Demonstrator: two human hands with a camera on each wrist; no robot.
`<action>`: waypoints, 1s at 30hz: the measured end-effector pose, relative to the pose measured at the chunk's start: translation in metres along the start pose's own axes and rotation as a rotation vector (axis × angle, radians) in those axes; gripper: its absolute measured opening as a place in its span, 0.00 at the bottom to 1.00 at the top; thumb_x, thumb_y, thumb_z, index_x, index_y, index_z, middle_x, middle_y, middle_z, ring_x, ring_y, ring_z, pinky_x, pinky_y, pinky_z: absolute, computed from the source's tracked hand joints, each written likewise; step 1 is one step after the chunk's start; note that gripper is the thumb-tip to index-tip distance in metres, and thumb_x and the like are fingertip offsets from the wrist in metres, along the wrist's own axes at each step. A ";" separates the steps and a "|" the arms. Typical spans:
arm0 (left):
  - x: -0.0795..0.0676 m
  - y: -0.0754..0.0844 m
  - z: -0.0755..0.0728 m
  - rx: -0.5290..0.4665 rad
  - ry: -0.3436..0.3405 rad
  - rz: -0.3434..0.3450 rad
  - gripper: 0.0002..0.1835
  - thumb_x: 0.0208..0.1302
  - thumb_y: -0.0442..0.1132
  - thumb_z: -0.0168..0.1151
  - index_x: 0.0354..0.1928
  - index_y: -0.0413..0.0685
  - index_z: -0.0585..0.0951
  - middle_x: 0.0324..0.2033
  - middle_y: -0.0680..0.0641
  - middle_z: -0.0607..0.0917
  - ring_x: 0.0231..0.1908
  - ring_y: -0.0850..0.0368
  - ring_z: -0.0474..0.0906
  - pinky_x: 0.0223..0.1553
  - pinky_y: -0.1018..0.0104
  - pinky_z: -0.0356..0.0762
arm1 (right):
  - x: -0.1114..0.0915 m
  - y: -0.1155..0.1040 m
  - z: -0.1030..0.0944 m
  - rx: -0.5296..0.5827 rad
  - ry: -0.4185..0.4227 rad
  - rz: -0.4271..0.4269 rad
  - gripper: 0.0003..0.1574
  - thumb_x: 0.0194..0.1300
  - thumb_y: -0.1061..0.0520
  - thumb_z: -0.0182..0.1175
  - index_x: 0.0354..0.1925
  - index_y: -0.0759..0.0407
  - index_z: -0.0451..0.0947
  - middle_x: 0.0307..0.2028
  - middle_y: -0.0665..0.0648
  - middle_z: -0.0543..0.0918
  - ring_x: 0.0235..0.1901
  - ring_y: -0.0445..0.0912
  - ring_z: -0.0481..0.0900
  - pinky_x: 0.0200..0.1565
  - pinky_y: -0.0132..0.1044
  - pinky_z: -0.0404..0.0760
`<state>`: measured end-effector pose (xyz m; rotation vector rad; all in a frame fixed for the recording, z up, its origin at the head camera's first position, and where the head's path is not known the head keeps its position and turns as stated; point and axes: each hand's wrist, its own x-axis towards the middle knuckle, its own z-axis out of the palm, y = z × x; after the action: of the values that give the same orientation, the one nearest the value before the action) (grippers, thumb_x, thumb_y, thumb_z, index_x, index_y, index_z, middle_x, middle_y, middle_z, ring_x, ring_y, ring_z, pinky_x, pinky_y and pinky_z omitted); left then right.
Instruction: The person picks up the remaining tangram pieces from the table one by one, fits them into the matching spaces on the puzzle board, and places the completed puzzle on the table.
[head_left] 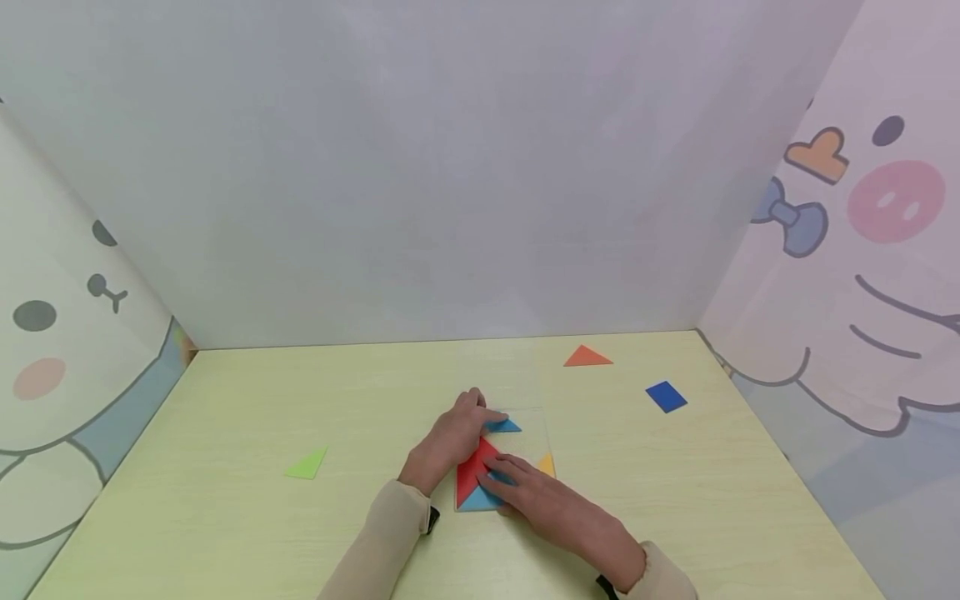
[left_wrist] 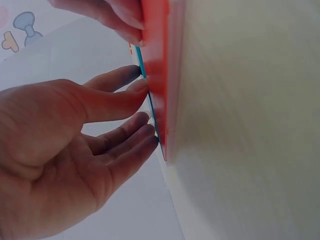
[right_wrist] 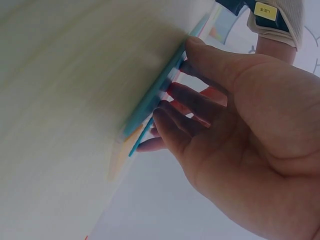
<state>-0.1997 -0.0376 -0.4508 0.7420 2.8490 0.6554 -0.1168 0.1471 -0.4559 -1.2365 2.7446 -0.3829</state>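
Flat tangram pieces lie in and around a clear tray point(head_left: 542, 429). My left hand point(head_left: 453, 433) is at its left side, with one digit resting on the small blue triangle point(head_left: 507, 426). The left wrist view shows its thumb point(left_wrist: 117, 104) and spread fingers with their tips at the pieces' edge. A large red triangle point(head_left: 468, 472) lies between the hands. My right hand point(head_left: 536, 496) has extended fingers over a light blue triangle point(head_left: 478, 500), touching the pieces. In the right wrist view, its thumb point(right_wrist: 200, 52) is at the tray's near edge. A yellow piece point(head_left: 547, 464) is partly hidden behind this hand.
An orange triangle point(head_left: 588, 357) lies at the back right of the table, with a dark blue square piece point(head_left: 666, 397) nearer the right edge. Off to the left lies a light green triangle point(head_left: 307, 464). Pale walls with cartoon prints point(head_left: 896, 200) enclose the table.
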 end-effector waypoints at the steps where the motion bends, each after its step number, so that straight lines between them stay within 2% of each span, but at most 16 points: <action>1: 0.000 0.000 0.000 -0.001 0.001 -0.002 0.22 0.69 0.29 0.65 0.62 0.53 0.85 0.42 0.48 0.72 0.48 0.53 0.68 0.40 0.70 0.78 | 0.000 0.000 0.000 0.001 0.001 -0.002 0.32 0.75 0.56 0.60 0.74 0.57 0.69 0.72 0.61 0.70 0.72 0.56 0.66 0.63 0.42 0.78; 9: -0.004 -0.001 -0.001 0.010 0.010 0.009 0.21 0.69 0.28 0.64 0.62 0.51 0.85 0.43 0.46 0.72 0.47 0.52 0.68 0.39 0.69 0.78 | 0.000 -0.001 0.000 0.006 -0.011 0.002 0.33 0.75 0.56 0.61 0.75 0.56 0.68 0.73 0.60 0.69 0.72 0.55 0.66 0.63 0.41 0.78; 17: -0.003 -0.001 -0.001 0.057 -0.019 0.003 0.22 0.71 0.31 0.64 0.64 0.53 0.83 0.47 0.45 0.73 0.50 0.51 0.68 0.41 0.68 0.79 | 0.000 -0.002 -0.001 -0.001 -0.014 0.008 0.33 0.75 0.56 0.61 0.75 0.56 0.69 0.73 0.59 0.69 0.72 0.55 0.66 0.63 0.42 0.78; 23: -0.007 0.000 -0.001 0.084 -0.036 0.018 0.25 0.71 0.35 0.66 0.69 0.51 0.78 0.57 0.42 0.75 0.57 0.47 0.69 0.51 0.60 0.84 | 0.000 -0.002 -0.002 -0.006 -0.013 0.007 0.33 0.75 0.56 0.60 0.75 0.56 0.68 0.73 0.60 0.68 0.72 0.56 0.66 0.63 0.43 0.77; 30: -0.012 -0.003 -0.003 0.085 -0.011 0.058 0.31 0.70 0.36 0.67 0.73 0.47 0.72 0.64 0.40 0.73 0.64 0.44 0.69 0.59 0.54 0.80 | -0.001 -0.002 -0.002 -0.018 0.005 -0.013 0.33 0.76 0.57 0.60 0.75 0.57 0.68 0.73 0.62 0.68 0.72 0.56 0.66 0.64 0.44 0.77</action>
<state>-0.1912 -0.0471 -0.4495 0.8416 2.8705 0.5382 -0.1149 0.1472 -0.4531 -1.2602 2.7512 -0.3634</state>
